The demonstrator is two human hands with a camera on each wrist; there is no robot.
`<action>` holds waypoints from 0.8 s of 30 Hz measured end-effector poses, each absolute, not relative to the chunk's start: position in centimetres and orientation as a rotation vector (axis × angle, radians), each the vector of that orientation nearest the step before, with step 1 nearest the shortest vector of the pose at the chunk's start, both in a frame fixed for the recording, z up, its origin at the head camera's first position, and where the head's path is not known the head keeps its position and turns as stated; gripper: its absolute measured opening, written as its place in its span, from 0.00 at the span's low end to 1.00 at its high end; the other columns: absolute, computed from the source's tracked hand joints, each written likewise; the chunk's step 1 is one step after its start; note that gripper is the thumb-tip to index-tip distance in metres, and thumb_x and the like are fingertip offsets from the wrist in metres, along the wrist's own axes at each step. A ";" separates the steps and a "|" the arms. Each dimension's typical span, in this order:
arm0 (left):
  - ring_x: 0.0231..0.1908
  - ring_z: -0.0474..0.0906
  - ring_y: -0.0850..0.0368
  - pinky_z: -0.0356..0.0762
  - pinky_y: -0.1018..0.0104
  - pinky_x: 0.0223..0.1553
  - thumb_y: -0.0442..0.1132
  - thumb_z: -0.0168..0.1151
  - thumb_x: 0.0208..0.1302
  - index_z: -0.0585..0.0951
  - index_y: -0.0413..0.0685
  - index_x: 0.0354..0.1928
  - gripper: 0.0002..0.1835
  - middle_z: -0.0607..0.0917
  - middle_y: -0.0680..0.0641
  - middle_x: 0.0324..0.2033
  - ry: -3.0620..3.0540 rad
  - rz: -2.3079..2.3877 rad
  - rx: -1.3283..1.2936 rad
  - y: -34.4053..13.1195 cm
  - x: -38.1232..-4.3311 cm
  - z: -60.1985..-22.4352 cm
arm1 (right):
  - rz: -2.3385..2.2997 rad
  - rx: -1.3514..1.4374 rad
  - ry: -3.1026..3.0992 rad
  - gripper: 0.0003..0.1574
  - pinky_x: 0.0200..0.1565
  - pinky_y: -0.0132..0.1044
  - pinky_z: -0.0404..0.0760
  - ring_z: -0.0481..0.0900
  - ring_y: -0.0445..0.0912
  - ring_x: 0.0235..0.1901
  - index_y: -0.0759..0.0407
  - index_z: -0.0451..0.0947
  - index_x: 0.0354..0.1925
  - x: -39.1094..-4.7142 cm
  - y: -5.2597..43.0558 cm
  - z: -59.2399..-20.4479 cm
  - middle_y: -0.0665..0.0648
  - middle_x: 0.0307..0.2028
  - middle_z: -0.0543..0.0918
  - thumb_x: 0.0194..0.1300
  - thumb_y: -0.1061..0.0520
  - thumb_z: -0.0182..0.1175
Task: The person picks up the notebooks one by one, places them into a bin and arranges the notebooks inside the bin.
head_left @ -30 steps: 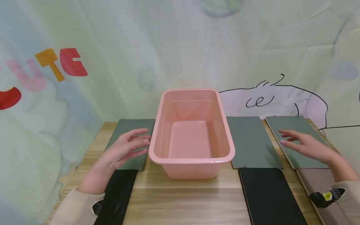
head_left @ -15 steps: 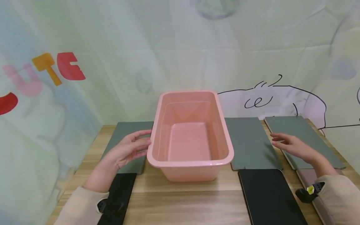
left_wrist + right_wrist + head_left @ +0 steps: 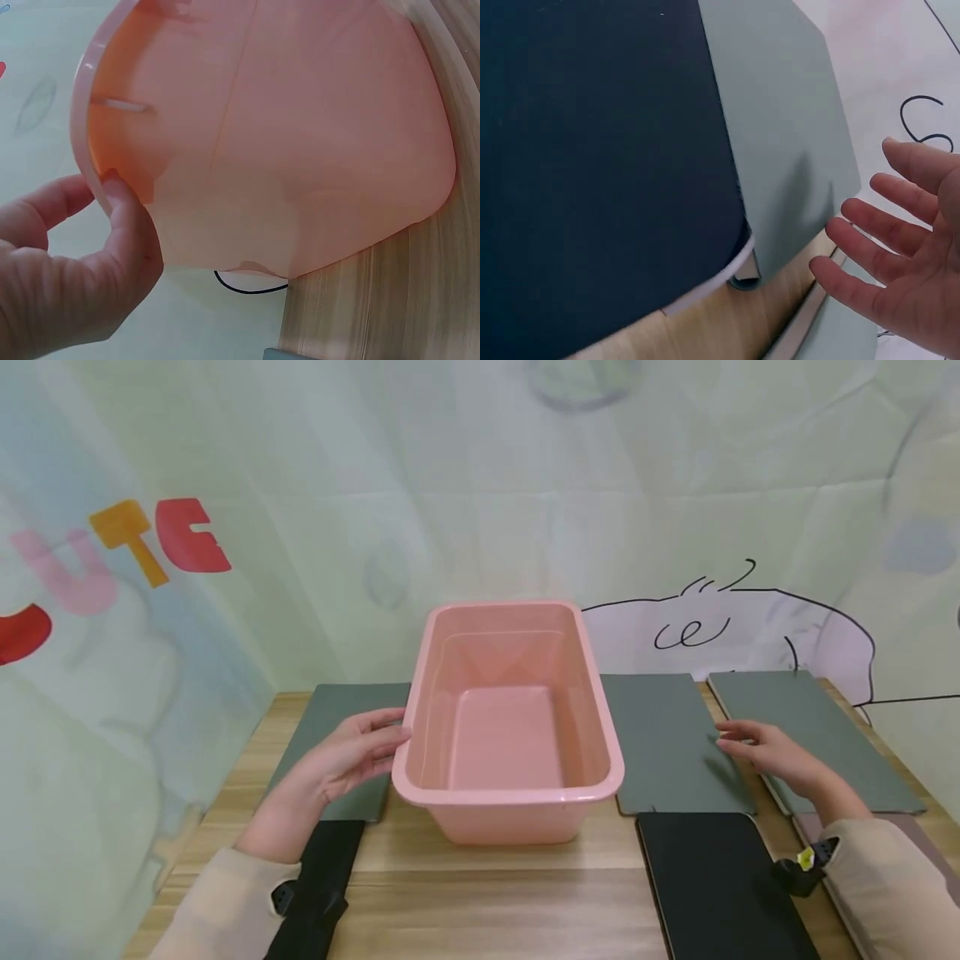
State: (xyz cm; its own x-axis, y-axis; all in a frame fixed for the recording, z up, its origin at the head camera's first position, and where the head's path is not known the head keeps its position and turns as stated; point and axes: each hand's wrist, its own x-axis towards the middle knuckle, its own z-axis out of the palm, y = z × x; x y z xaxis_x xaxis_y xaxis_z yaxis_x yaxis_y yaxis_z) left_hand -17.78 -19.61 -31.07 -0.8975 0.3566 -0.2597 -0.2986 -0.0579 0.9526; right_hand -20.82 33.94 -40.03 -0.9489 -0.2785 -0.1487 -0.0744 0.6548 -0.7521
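Observation:
A pink plastic basin (image 3: 506,735) stands upright in the middle of the wooden table. My left hand (image 3: 360,753) pinches its left rim between thumb and fingers, and the left wrist view shows the thumb and a fingertip on the rim (image 3: 82,112). Nothing lies inside the basin. My right hand (image 3: 772,756) is held in the air with nothing in it, fingers spread in the right wrist view. Below and beside it lie a grey-green notebook (image 3: 652,735) and another grey-green notebook (image 3: 802,718) at the far right.
A black notebook (image 3: 712,877) lies at the front right, beside a pinkish one (image 3: 915,831) partly under the right sleeve. On the left, a grey-green notebook (image 3: 337,697) and a black one (image 3: 330,860) are partly covered by the left arm. A printed cloth (image 3: 480,485) hangs behind the table (image 3: 480,910).
My left hand has moved right from beside the basin and taken hold of its rim. My right hand has moved left, toward the basin, still holding nothing.

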 end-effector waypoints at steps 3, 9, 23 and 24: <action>0.39 0.81 0.62 0.80 0.70 0.42 0.32 0.53 0.67 0.48 0.29 0.69 0.35 0.80 0.49 0.42 1.780 2.007 0.059 -19.7 -17.8 -31.2 | -1.208 -0.259 2.598 0.37 0.41 0.48 0.79 0.68 0.63 0.52 0.76 0.52 0.65 -21.1 33.6 -40.3 0.78 0.58 0.63 0.73 0.49 0.46; 0.38 0.81 0.62 0.80 0.70 0.41 0.31 0.53 0.67 0.48 0.29 0.69 0.35 0.81 0.49 0.41 1.741 2.033 0.056 -19.6 -17.8 -31.2 | -1.232 -0.157 2.569 0.40 0.45 0.53 0.78 0.64 0.68 0.55 0.78 0.46 0.66 -21.6 33.4 -40.7 0.80 0.59 0.59 0.72 0.50 0.47; 0.37 0.81 0.61 0.80 0.70 0.40 0.31 0.53 0.66 0.48 0.28 0.68 0.35 0.81 0.48 0.40 1.711 2.046 0.051 -19.6 -17.9 -31.2 | -1.120 -0.053 2.530 0.45 0.47 0.54 0.77 0.59 0.72 0.57 0.84 0.41 0.64 -22.4 32.8 -40.6 0.85 0.59 0.54 0.70 0.53 0.51; 0.37 0.81 0.61 0.80 0.70 0.40 0.31 0.53 0.67 0.48 0.28 0.68 0.35 0.81 0.48 0.40 1.710 2.047 0.056 -19.6 -17.8 -31.2 | -1.116 -0.049 2.526 0.45 0.48 0.55 0.76 0.58 0.72 0.57 0.84 0.40 0.64 -22.4 32.7 -40.5 0.85 0.59 0.53 0.70 0.53 0.51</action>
State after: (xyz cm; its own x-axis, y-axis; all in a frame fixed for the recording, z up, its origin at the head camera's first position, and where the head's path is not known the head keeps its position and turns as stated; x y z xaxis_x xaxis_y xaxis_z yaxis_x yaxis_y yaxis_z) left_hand -17.84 -19.63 -31.17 -0.8888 0.3757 -0.2625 -0.3252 -0.1134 0.9388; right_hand -22.43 32.73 -40.51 -0.9283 -0.1807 -0.3250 0.1185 0.6847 -0.7191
